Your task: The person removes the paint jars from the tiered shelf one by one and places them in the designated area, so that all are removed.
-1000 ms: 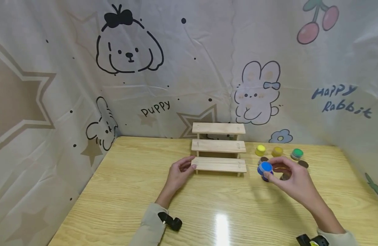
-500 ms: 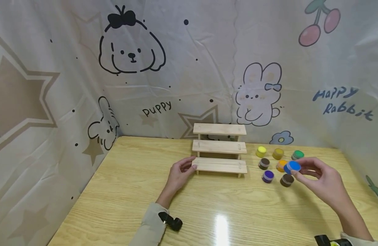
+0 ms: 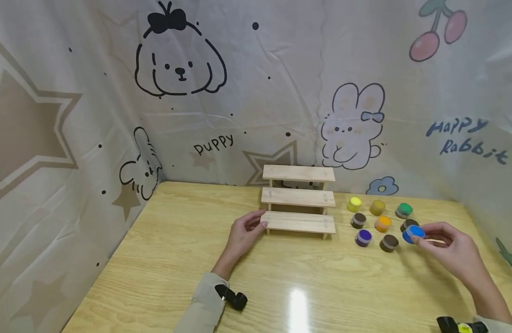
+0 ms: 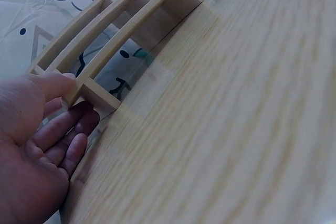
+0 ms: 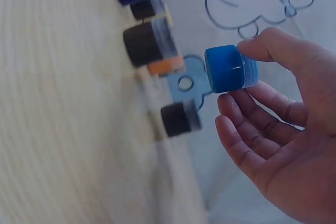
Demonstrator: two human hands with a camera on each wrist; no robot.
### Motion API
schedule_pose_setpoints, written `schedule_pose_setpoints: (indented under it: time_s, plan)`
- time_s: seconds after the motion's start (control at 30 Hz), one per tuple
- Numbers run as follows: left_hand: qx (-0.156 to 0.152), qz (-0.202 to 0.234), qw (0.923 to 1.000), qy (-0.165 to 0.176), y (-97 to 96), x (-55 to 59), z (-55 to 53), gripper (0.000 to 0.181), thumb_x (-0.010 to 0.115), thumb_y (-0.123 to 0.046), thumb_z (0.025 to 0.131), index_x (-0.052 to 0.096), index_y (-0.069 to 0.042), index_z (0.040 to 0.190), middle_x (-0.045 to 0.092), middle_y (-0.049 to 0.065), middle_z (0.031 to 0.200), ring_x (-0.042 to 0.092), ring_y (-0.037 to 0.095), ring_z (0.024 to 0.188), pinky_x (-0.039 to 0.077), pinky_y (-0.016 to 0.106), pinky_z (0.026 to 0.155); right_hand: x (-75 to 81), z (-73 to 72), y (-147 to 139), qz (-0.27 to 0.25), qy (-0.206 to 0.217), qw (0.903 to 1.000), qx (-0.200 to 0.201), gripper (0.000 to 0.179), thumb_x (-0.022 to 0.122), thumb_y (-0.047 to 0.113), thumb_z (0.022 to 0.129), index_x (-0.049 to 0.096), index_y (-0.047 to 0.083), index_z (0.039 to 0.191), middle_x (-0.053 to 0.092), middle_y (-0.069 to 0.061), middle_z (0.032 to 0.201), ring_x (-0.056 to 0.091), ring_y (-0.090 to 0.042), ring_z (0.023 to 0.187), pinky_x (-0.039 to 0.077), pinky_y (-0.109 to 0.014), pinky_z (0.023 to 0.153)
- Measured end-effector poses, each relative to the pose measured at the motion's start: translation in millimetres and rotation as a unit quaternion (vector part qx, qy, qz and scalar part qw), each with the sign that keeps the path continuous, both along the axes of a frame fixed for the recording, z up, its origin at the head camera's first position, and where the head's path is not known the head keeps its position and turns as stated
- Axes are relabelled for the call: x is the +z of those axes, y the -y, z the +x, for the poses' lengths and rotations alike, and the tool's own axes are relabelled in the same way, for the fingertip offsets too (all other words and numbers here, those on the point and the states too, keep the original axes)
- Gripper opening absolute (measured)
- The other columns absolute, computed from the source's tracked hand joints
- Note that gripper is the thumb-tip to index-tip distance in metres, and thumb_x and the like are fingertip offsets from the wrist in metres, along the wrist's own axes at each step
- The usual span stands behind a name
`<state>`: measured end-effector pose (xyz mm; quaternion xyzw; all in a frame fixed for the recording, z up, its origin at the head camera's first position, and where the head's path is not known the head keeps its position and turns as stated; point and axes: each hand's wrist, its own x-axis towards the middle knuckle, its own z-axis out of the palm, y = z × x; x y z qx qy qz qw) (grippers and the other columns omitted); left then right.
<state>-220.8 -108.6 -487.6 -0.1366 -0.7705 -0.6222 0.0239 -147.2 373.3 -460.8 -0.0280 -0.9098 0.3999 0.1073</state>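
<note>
My right hand [image 3: 455,247] pinches a blue paint pot [image 3: 413,234] above the table, at the right of a group of small pots. In the right wrist view the thumb lies on the clear lid end of this blue pot [image 5: 226,69], with fingers on its other side. A dark pot [image 3: 410,223] behind it is partly covered. My left hand [image 3: 245,231] grips the left end of the lowest board of a three-step wooden shelf [image 3: 298,197]. In the left wrist view the thumb presses on that shelf [image 4: 131,30] and the fingers curl by its end support.
Right of the shelf stand a yellow pot [image 3: 354,204], a mustard pot [image 3: 378,207], a green pot [image 3: 404,211], an orange pot [image 3: 383,224], a purple pot [image 3: 363,237] and dark pots [image 3: 389,243]. A printed curtain [image 3: 222,152] hangs behind the wooden table [image 3: 189,217].
My right hand has carried the blue pot rightward from over the purple pot, past the orange one, to the group's right side. The left hand keeps its place on the shelf.
</note>
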Motion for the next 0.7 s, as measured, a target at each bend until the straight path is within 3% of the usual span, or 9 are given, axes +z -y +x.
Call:
schedule_pose_setpoints:
  time_s: [0.2, 0.37, 0.53, 0.7]
  plan:
    - [0.003, 0.002, 1.0, -0.002, -0.3, -0.8, -0.5, 0.037, 0.069, -0.002, 0.097, 0.064, 0.007, 0.133, 0.068, 0.025, 0.126, 0.065, 0.039, 0.115, 0.053, 0.025, 0.084, -12.8, -2.7, -15.5, 0.022, 0.057, 0.998, -0.018, 0.047, 0.079, 0.03, 0.093, 0.062, -0.004, 0.12, 0.068, -0.006, 0.105, 0.052, 0.018, 0.079, 0.051, -0.016, 0.063]
    - [0.001, 0.002, 1.0, 0.004, 0.9, -1.9, 1.6, 0.038, 0.069, -0.003, 0.097, 0.064, 0.007, 0.133, 0.068, 0.024, 0.127, 0.065, 0.038, 0.116, 0.053, 0.028, 0.086, -23.5, -2.0, -23.8, 0.033, 0.089, 0.9953, -0.022, 0.049, 0.077, 0.034, 0.094, 0.062, -0.006, 0.119, 0.068, -0.02, 0.111, 0.051, 0.017, 0.078, 0.05, -0.019, 0.062]
    - [0.002, 0.004, 1.0, 0.003, 1.2, -3.7, 2.2, 0.037, 0.069, -0.002, 0.098, 0.064, 0.007, 0.133, 0.067, 0.024, 0.128, 0.064, 0.039, 0.117, 0.054, 0.034, 0.088, -28.4, -2.7, -25.6, 0.038, 0.105, 0.9933, -0.027, 0.053, 0.077, 0.036, 0.094, 0.06, -0.008, 0.119, 0.064, -0.027, 0.115, 0.053, 0.01, 0.079, 0.049, -0.017, 0.063]
    - [-0.001, -0.002, 1.0, 0.005, 2.3, -6.9, -0.2, 0.037, 0.068, -0.002, 0.098, 0.063, 0.007, 0.134, 0.066, 0.025, 0.129, 0.064, 0.039, 0.118, 0.054, 0.032, 0.088, -25.9, -1.8, -26.4, 0.02, 0.13, 0.9911, -0.021, 0.057, 0.079, 0.037, 0.093, 0.058, -0.008, 0.121, 0.064, -0.027, 0.117, 0.054, 0.011, 0.079, 0.05, -0.018, 0.064]
